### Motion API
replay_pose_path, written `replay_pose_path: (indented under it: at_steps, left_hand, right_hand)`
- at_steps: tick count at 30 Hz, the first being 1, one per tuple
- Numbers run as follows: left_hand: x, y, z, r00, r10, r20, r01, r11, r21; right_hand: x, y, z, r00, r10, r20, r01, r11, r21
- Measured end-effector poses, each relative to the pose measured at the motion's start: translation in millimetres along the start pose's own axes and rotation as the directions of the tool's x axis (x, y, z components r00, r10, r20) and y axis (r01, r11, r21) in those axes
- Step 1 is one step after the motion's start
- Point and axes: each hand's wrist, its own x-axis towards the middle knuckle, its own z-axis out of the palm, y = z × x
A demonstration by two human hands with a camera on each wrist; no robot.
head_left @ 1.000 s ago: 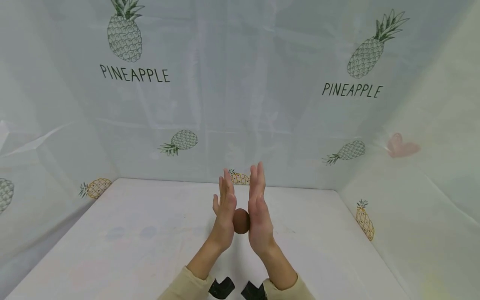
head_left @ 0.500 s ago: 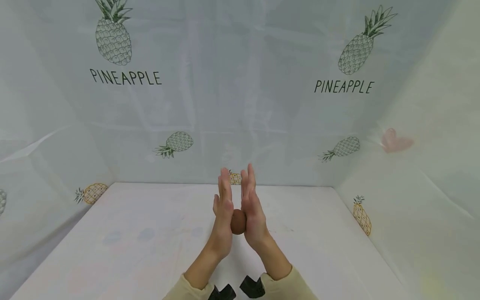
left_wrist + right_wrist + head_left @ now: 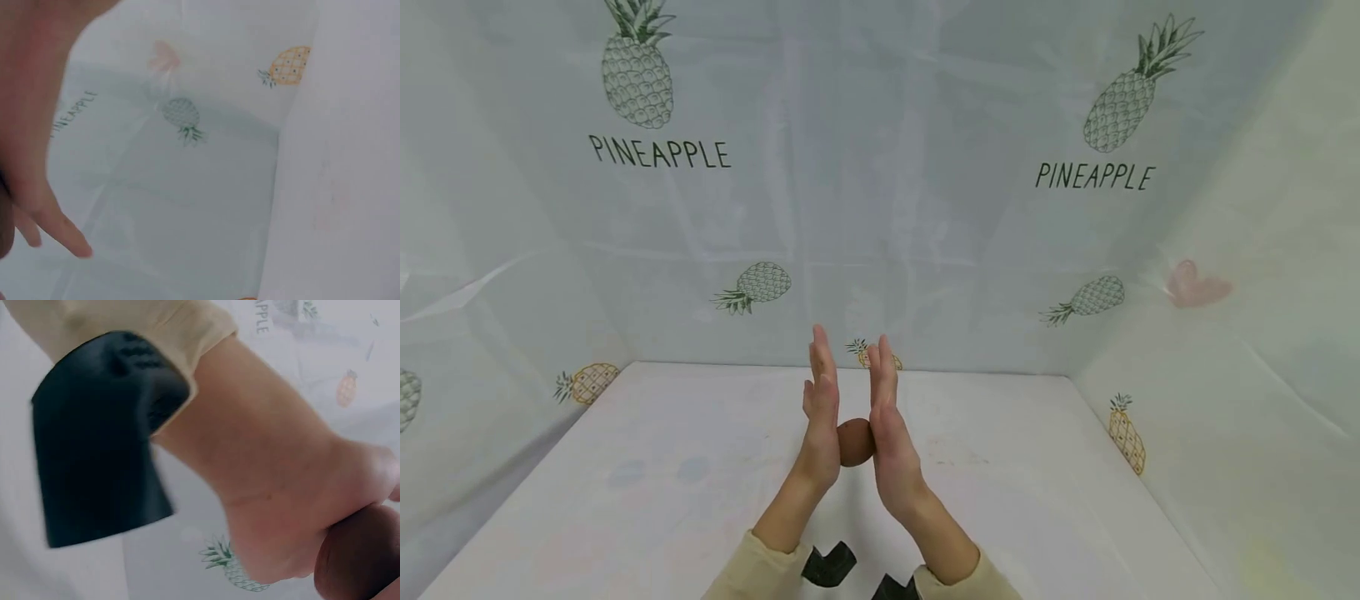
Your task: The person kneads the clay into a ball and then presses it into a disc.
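Palms: bare left hand (image 3: 822,425) and right hand (image 3: 891,435), fingers straight, sandwiching a brown, round, clay-looking ball (image 3: 855,442).
Squash: too much squeeze might flatten it.
Drop: if palms part, it'd probably bonk the flat white table (image 3: 1037,483).

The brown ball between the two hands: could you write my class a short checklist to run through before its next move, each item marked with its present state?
1. Brown ball touches both palms: ok, it sits between left hand and right hand.
2. Fingers straight, not curled round the ball: ok, they point upward.
3. Ball low on the palms, away from the fingertips: ok.
4. Sleeves clear of the ball: ok, both cuffs sit back from the hands.
5. Ball evenly round: cannot tell, the palms hide its sides.
6. Ball firm or soft: cannot tell.
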Motion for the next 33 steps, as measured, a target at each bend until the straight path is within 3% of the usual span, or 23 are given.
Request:
replay_pose_path:
  at_steps: [8, 19, 24, 33]
  left_hand:
    - [-2.7, -10.2, 13.5, 0.999, -0.026, 0.047, 0.024, 0.999, 0.036]
    - [-14.1, -5.8, 32.0, 0.990, 0.059, 0.132, -0.061, 0.998, 0.010]
    - [-15.3, -0.3, 29.6, 0.989, 0.082, 0.127, -0.083, 0.997, 0.002]
    - [-6.6, 7.8, 10.1, 0.991, 0.120, 0.062, -0.121, 0.993, 0.012]
  right_hand:
    - [2, -9, -9, 0.996, -0.086, -0.039, 0.085, 0.996, -0.032]
    - [7, -10, -33, 0.993, -0.024, -0.120, 0.022, 1.000, -0.015]
    - [10, 0, -33, 0.995, 0.010, -0.102, -0.010, 1.000, -0.004]
    - [8, 13, -14, 0.996, 0.086, 0.015, -0.086, 0.996, 0.031]
